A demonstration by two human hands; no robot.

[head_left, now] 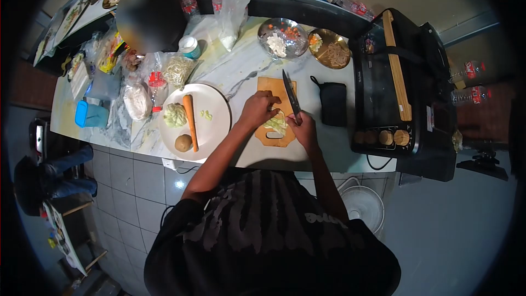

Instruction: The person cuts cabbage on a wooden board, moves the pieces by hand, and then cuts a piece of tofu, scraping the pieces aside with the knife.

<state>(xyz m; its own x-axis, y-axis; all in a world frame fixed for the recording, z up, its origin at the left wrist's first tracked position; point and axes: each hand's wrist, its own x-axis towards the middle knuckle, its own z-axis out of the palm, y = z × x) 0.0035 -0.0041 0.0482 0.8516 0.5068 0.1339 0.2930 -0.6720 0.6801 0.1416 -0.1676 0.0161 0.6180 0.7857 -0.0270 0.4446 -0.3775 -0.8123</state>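
Observation:
A wooden cutting board [267, 85] lies on the counter in front of me, with chopped cabbage [277, 124] near its handle slot. My left hand [259, 108] rests over the board, its bent fingers closed at the upper edge of the cabbage. In my right hand [303, 130] is a knife [290, 92], gripped by its dark handle, blade pointing away from me. Left of the board, a white plate [214, 112] carries a piece of cabbage [175, 115], a carrot [190, 123], a round brown potato [183, 142] and small green bits [206, 114].
A metal bowl [301, 50] of diced food and a metal plate [335, 44] of shredded food stand behind the board. To the right are a black pouch [333, 104] and an oven [378, 87]. Bags, bottles and a blue-lidded container [92, 115] crowd the left.

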